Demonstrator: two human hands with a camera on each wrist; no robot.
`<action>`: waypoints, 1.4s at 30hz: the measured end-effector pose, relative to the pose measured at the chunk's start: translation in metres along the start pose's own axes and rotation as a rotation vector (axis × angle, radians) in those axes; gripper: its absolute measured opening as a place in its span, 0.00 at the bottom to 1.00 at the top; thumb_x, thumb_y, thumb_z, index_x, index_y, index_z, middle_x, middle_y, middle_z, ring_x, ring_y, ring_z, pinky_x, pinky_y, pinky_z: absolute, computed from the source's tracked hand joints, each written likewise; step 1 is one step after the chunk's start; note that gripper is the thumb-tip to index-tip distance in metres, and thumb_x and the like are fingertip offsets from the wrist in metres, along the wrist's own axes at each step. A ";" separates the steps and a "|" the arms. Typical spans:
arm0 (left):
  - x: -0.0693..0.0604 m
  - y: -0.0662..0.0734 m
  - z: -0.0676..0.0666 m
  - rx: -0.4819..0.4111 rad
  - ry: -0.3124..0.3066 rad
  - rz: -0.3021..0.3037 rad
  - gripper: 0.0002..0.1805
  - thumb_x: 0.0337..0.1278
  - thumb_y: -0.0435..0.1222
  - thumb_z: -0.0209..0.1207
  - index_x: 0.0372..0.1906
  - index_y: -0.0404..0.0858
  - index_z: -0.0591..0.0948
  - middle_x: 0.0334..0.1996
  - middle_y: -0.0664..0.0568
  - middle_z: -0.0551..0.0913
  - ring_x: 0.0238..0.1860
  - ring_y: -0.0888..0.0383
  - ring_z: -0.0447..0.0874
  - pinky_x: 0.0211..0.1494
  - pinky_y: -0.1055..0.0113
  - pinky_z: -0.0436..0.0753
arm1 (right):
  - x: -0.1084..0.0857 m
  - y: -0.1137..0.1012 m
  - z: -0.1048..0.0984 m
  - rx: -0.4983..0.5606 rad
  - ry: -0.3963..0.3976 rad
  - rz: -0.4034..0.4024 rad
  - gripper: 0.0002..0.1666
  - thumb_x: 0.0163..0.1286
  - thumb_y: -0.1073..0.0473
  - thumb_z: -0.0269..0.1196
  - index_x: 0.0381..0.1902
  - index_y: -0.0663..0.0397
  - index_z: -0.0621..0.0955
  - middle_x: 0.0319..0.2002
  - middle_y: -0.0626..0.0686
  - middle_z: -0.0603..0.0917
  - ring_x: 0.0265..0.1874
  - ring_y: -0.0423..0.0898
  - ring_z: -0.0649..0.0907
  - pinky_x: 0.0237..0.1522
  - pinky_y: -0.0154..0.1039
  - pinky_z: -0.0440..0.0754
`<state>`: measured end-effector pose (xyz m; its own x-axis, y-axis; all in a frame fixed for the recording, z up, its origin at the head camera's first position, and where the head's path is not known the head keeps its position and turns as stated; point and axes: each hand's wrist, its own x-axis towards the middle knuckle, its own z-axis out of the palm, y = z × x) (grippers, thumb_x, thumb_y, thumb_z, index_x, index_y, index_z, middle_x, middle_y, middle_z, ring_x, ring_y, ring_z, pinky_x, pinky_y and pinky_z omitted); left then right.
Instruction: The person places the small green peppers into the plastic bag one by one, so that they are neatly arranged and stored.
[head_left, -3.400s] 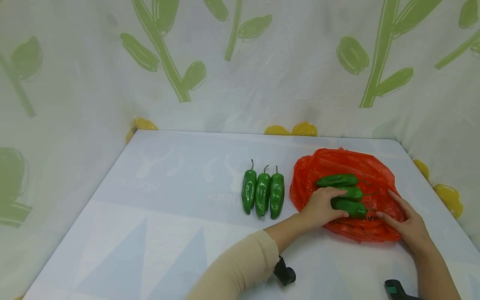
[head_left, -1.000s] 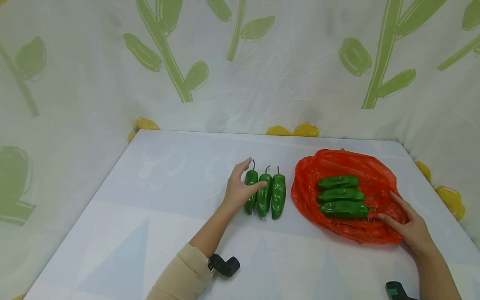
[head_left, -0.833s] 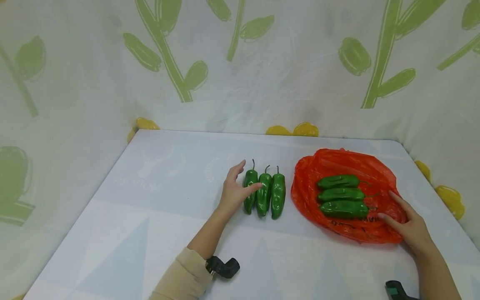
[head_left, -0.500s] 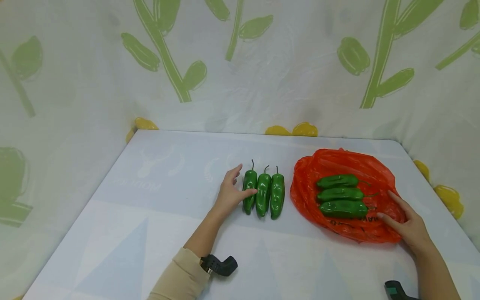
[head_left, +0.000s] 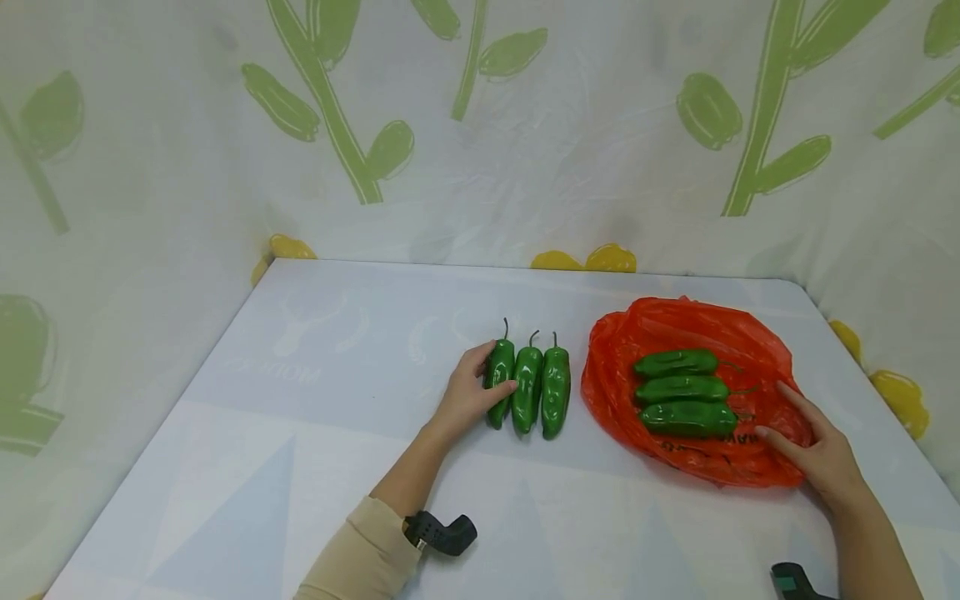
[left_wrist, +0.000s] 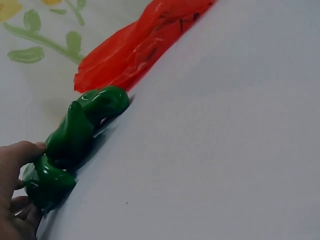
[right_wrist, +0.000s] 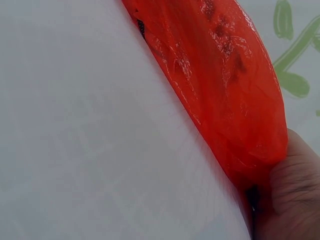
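Observation:
Three green peppers stand side by side on the table, stems pointing to the back. My left hand (head_left: 463, 400) grips the leftmost green pepper (head_left: 498, 367), its thumb across the front and the fingers on the far left side. In the left wrist view the thumb (left_wrist: 30, 150) lies at the top of that pepper (left_wrist: 50, 185), beside the middle one (left_wrist: 72, 132). My right hand (head_left: 825, 458) holds the right edge of a red plastic bag (head_left: 607, 350); in the right wrist view the bag's rim (right_wrist: 250, 140) hides the thumb tip. Three more green peppers (head_left: 684, 387) lie in the bag.
The white table (head_left: 300, 350) has faint blue triangle prints. A leaf-patterned cloth (head_left: 480, 192) rises behind its back edge and along the sides. Black wrist-camera mounts (head_left: 446, 533) stick out near both forearms.
Since the earliest frame, my left hand has left the peppers in the bag and moved left to the row. It has then closed around the leftmost pepper. My right hand has stayed put.

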<state>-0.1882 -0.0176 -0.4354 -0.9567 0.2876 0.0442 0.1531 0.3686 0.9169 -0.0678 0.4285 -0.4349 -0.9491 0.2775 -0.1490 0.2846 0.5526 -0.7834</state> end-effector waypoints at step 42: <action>-0.003 0.020 0.001 0.018 0.207 0.010 0.32 0.48 0.30 0.63 0.64 0.37 0.72 0.59 0.42 0.72 0.56 0.47 0.72 0.55 0.51 0.75 | -0.001 -0.003 -0.001 -0.005 -0.002 -0.013 0.48 0.67 0.46 0.59 0.74 0.30 0.43 0.73 0.65 0.36 0.70 0.69 0.37 0.57 0.75 0.51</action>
<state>-0.1821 -0.0102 -0.4179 -0.9853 0.1041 0.1352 0.1651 0.3829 0.9089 -0.0677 0.4272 -0.4321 -0.9529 0.2687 -0.1407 0.2733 0.5597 -0.7823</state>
